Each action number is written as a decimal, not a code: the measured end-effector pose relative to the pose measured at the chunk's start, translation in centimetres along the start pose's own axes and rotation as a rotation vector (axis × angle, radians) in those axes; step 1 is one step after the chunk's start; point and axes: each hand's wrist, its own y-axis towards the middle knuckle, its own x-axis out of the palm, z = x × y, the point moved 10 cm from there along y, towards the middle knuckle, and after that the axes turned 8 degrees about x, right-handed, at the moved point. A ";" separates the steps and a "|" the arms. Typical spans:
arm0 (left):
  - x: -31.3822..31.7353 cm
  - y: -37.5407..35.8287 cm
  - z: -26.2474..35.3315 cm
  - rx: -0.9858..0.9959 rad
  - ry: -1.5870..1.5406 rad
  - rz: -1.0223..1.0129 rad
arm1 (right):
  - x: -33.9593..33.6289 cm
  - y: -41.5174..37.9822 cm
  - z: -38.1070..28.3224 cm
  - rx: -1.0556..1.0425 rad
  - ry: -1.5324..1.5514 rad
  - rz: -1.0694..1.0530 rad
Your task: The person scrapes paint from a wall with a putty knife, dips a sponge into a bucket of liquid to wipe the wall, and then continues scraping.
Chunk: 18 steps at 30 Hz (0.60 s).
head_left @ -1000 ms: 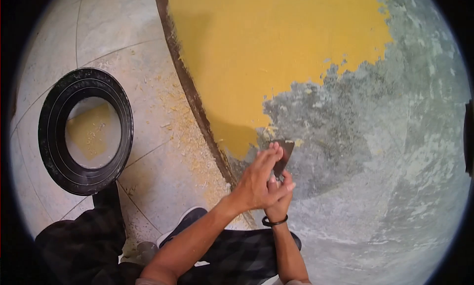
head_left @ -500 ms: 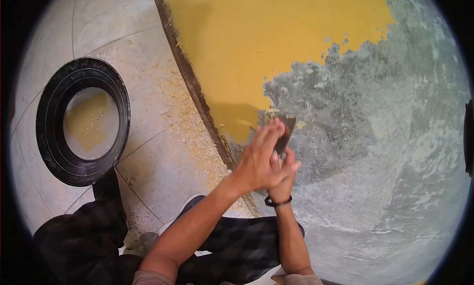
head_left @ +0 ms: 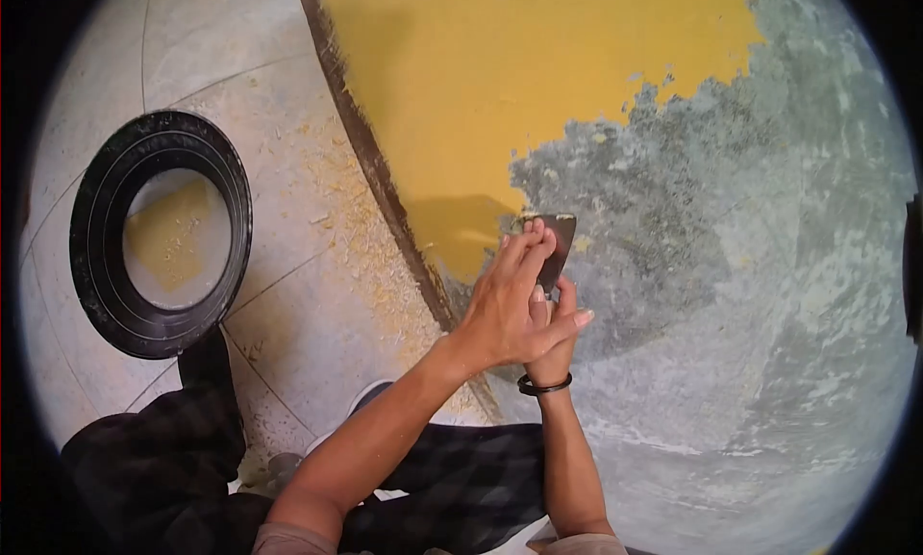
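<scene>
Two hands work close together at the centre of the frame on one scraper. The right hand, partly hidden, appears closed around its handle, a black bracelet at the wrist. The left hand lies over it, fingers nearly straight and pressed on the blade, thumb spread to the side.

The blade's front edge, carrying pale residue, lies beside the ragged border between the yellow coating and the bare grey surface. Left of the coating runs a brown strip, with shavings scattered on the tiled floor; a black tub is at left.

Scraping well here calls for a low blade angle, its edge under the coating's lip. The left fingers should press evenly but keep behind that edge; short, steady strokes should limit gouging, and wiping off residue should help the edge bite.
</scene>
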 end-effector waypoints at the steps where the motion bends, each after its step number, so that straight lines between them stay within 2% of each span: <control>1: 0.0 -0.3 0.2 0.022 -0.027 0.014 | 0.2 -0.5 0.1 0.049 -0.040 -0.032; 2: -0.2 -0.1 0.5 0.057 -0.053 0.026 | 0.4 -0.8 0.2 0.088 -0.075 -0.057; 3: -0.8 0.9 0.6 0.080 -0.042 0.029 | 0.0 -1.5 -0.3 -0.022 -0.090 0.004; 5: -1.9 2.2 0.6 0.135 0.058 0.110 | 1.1 1.5 -1.7 -0.062 -0.114 -0.043; 6: -1.2 1.2 0.7 0.125 0.078 0.117 | 1.0 1.5 -1.6 -0.026 -0.161 -0.075; 8: -1.5 1.1 0.7 0.067 0.064 0.063 | 1.3 0.8 -1.0 0.076 -0.062 -0.131; 12: -1.6 0.9 1.6 0.149 0.106 0.033 | 1.0 0.3 -2.4 0.006 -0.156 -0.081; 14: -1.5 1.3 1.2 0.097 0.101 0.045 | 0.9 1.0 -1.6 0.084 -0.148 -0.112; 15: -2.0 1.6 0.7 0.109 0.072 0.068 | 1.5 2.1 -1.8 0.045 -0.105 -0.158; 18: -2.2 0.9 0.5 0.081 0.036 0.071 | 1.5 1.0 -2.0 0.061 -0.093 -0.108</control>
